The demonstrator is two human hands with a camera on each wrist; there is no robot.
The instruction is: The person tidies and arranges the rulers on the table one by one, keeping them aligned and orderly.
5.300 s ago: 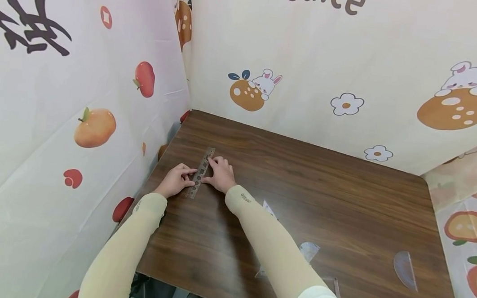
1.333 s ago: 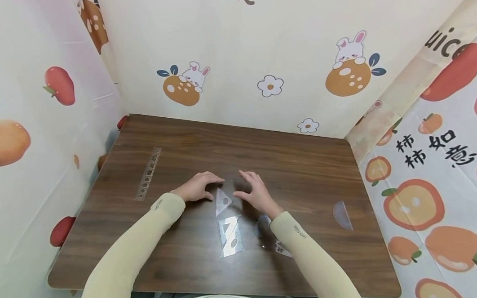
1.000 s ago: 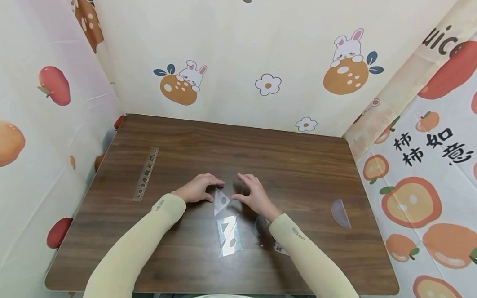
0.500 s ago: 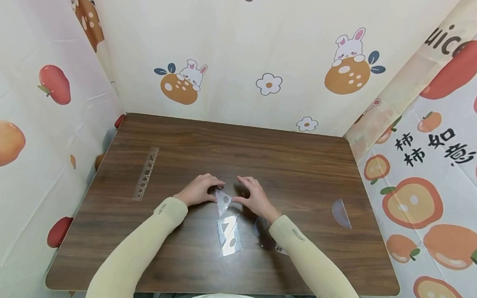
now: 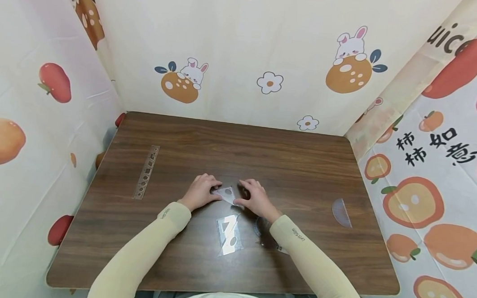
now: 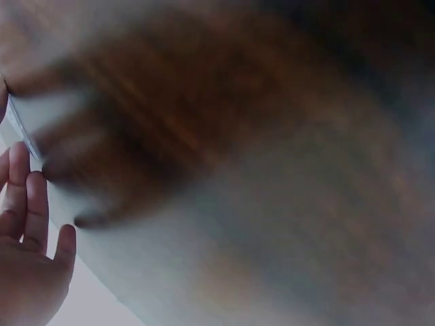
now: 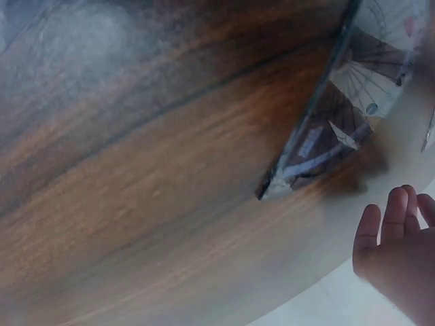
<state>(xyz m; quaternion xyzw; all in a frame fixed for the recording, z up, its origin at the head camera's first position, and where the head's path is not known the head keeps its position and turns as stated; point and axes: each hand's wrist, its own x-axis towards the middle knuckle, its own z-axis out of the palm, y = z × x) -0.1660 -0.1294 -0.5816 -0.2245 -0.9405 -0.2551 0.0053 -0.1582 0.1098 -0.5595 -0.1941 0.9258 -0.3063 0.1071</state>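
In the head view a small clear set square [image 5: 227,192] with a round hole lies near the table's middle, between both hands. My left hand [image 5: 199,191] has its left corner between thumb and index finger. The right hand's [image 5: 257,202] thumb touches its lower right corner, the index finger held apart from it. In the left wrist view, fingertips [image 6: 36,178] reach the set square's thin edge [image 6: 24,132]. A clear protractor [image 7: 343,112] lies near the right fingers [image 7: 394,221] in the right wrist view; in the head view the right forearm partly hides it.
A clear ruler with cut-out shapes [image 5: 146,172] lies at the table's left. Closer to the body is a flat clear plastic piece [image 5: 230,235] with bright glare. Another half-round protractor [image 5: 342,213] lies at the right. Printed curtains [image 5: 236,45] stand behind and beside the wooden table [image 5: 302,166].
Earlier the hands were on the ruler at the left; they moved to the middle. Within the last half second the set square has turned and shifted slightly away from the body.
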